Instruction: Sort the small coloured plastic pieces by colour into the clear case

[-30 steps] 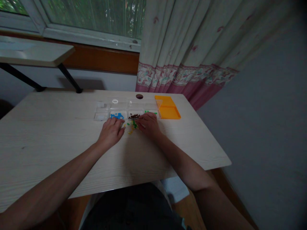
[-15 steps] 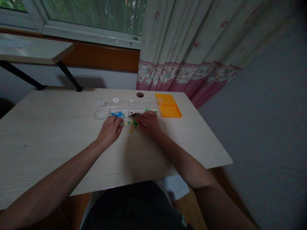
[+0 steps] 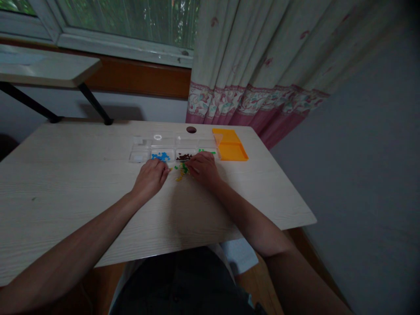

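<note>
A small loose pile of green and yellow pieces (image 3: 183, 168) lies on the table between my hands. My left hand (image 3: 151, 177) rests at the pile's left with fingers curled and thumb close to them; a few tiny pieces show at its fingertips. At the pile's right edge, my right hand (image 3: 205, 168) has its fingers bent down onto the pieces, and what they pinch is too small to make out. Just behind both hands sits a clear divided box (image 3: 141, 153), with blue pieces (image 3: 160, 156), dark brown pieces (image 3: 184, 157) and green pieces (image 3: 207, 151) in separate front compartments.
An orange tray (image 3: 233, 152) lies on the table (image 3: 82, 197) right of the clear box, near a round cable hole (image 3: 191, 130). A raised shelf (image 3: 49, 70) on black legs stands at the back left. A curtain (image 3: 249, 65) hangs behind the table.
My hands stay almost in place, with only slight finger movement at the left. The box and tray have not moved.
</note>
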The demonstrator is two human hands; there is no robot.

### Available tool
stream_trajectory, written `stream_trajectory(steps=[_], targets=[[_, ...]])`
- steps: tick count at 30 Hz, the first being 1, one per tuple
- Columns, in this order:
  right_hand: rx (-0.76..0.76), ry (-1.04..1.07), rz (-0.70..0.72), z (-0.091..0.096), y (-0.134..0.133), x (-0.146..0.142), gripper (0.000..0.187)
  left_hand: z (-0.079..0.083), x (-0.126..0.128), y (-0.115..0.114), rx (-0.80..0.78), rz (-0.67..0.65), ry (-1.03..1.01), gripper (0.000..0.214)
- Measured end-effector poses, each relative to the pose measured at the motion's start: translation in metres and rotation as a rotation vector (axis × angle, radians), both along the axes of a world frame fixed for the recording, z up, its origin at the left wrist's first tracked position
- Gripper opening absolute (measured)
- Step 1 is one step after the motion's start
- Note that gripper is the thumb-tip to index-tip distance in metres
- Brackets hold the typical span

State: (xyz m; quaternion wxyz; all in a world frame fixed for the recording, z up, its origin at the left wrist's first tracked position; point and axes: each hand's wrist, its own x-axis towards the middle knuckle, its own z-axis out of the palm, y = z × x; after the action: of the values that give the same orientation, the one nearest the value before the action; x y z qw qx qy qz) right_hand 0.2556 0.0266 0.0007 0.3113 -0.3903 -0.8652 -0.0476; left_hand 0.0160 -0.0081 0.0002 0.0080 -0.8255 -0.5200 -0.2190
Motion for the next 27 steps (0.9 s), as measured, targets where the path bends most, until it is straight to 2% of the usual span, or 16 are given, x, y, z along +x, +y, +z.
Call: stream_trajectory(steps=[4, 12, 22, 27], targets=[[0.003, -0.005, 0.003, 0.000, 0.000, -0.001, 0.014, 0.002, 0.003, 0.000, -0.018, -0.062, -0.149, 0.031], [0.045, -0.034, 0.174, 0.007, -0.016, -0.016, 0.022, -0.003, 0.009, 0.000, -0.160, -0.161, -0.503, 0.033], [0.034, -0.012, 0.169, 0.002, -0.022, -0.024, 0.015, 0.004, 0.015, -0.007, -0.222, -0.151, -0.600, 0.039], [0.051, -0.008, 0.195, -0.001, -0.022, -0.025, 0.018, 0.001, 0.015, -0.005, -0.224, -0.162, -0.630, 0.039]])
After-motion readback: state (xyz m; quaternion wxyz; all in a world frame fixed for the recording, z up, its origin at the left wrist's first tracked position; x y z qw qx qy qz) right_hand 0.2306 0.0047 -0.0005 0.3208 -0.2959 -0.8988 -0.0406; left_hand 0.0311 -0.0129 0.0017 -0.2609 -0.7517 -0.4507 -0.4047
